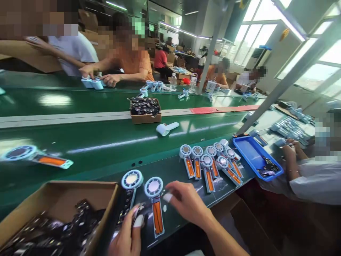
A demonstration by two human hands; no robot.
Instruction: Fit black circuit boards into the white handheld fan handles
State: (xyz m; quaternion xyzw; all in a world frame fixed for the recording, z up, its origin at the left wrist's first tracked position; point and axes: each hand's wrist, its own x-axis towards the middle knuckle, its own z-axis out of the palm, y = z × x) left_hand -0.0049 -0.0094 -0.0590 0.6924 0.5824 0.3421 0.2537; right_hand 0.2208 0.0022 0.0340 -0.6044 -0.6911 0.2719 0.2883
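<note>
Dark shiny pieces [62, 229] fill much of a brown box [74, 193] at the front left, maybe put there so they are easy to reach. Beside it, the left hand [125, 234] pinches a small dark part [140, 208]. The right hand [189, 202] has its finger and thumb bent near a blue fan [153, 186], but it is too blurry to tell if they pinch anything. That fan lies on the counter [167, 167] between both hands, orange inside facing up, perhaps so they can get at it. Another fan [132, 179] lies just beside it, near the box. More fans [206, 161] lie bunched to the right, round ends mostly pointing away, perhaps to keep them tidy.
</note>
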